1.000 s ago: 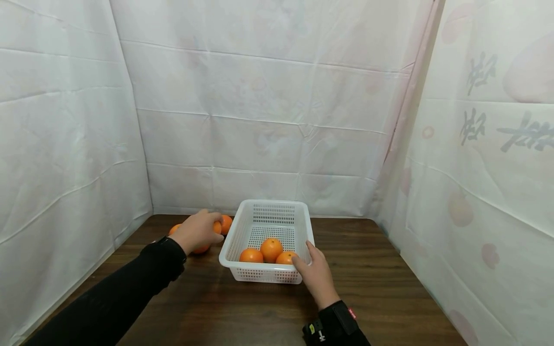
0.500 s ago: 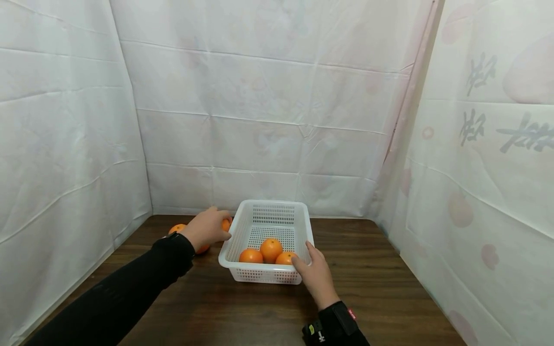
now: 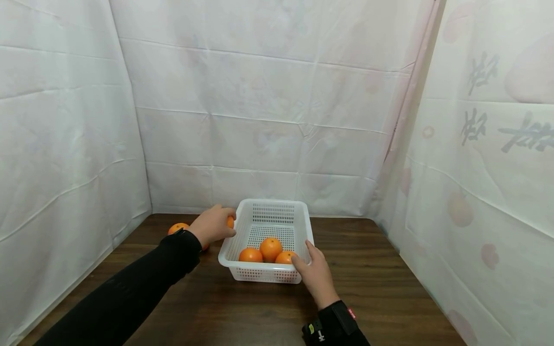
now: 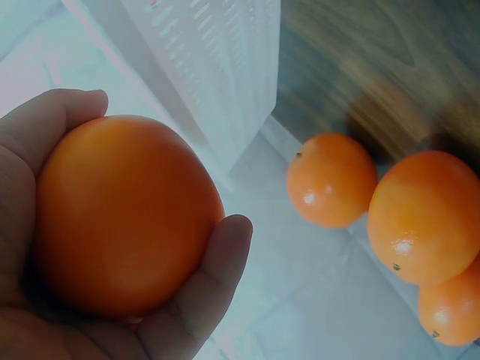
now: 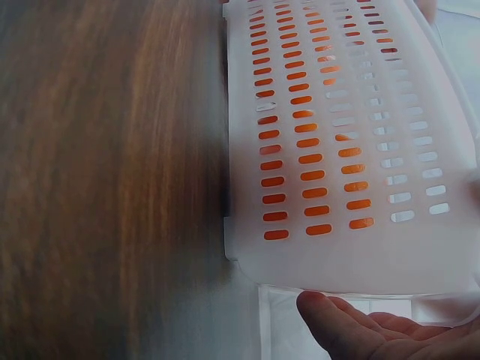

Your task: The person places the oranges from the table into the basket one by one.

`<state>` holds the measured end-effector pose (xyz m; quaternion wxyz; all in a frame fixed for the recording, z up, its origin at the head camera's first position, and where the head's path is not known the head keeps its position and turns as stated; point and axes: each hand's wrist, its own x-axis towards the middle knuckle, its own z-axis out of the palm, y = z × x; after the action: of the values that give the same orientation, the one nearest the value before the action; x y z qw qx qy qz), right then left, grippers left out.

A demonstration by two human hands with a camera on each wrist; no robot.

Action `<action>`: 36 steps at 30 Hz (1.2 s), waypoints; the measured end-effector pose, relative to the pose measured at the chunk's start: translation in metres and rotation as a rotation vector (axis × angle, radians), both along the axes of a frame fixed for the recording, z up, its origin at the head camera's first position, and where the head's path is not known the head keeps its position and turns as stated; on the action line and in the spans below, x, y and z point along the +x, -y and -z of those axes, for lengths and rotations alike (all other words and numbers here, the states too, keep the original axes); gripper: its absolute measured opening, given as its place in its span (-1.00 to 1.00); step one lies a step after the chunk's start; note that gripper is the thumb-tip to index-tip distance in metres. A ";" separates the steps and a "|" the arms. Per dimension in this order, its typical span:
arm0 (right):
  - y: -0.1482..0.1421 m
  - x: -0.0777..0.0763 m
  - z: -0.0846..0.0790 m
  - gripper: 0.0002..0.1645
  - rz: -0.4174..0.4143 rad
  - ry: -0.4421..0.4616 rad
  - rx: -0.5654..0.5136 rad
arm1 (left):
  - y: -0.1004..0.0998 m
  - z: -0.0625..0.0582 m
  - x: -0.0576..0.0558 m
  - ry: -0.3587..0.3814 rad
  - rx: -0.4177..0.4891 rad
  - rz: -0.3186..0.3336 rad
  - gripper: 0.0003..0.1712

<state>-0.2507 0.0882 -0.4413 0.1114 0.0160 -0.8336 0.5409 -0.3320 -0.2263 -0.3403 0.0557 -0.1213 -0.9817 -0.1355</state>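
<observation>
My left hand (image 3: 213, 225) holds an orange (image 4: 127, 217) just outside the left rim of a white perforated plastic basket (image 3: 270, 273). In the left wrist view, thumb and fingers curve around the fruit. Three loose oranges (image 4: 424, 217) lie together on the table beyond it; in the head view, this hand and sleeve partly hide them. Inside the basket, three more oranges (image 3: 271, 250) sit at the near end. My right hand (image 3: 319, 278) grips the basket's near right corner, thumb over the rim and fingers along the outer side.
The dark wooden table (image 3: 368, 288) carries the basket and the loose fruit. White cloth sheets (image 3: 259, 120) enclose the table at the back, left and right. The basket's far end stands close to the back sheet.
My left hand has moved right and slightly away with the orange, from beside the loose oranges to the basket's left rim. The right hand and basket stay in place.
</observation>
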 end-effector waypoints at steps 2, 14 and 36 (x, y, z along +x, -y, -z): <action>0.000 0.000 0.000 -0.08 0.000 -0.003 0.001 | -0.002 0.000 -0.001 0.001 0.000 -0.001 -0.49; -0.001 -0.003 0.004 -0.09 0.004 -0.014 0.014 | -0.016 -0.002 -0.004 -0.020 0.002 0.039 -0.49; -0.001 0.000 0.005 -0.10 -0.003 -0.009 0.003 | -0.042 -0.002 -0.001 0.009 0.039 0.069 -0.51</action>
<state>-0.2511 0.0891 -0.4465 0.1143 0.0200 -0.8338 0.5397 -0.3325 -0.1838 -0.3383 0.0487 -0.1534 -0.9744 -0.1569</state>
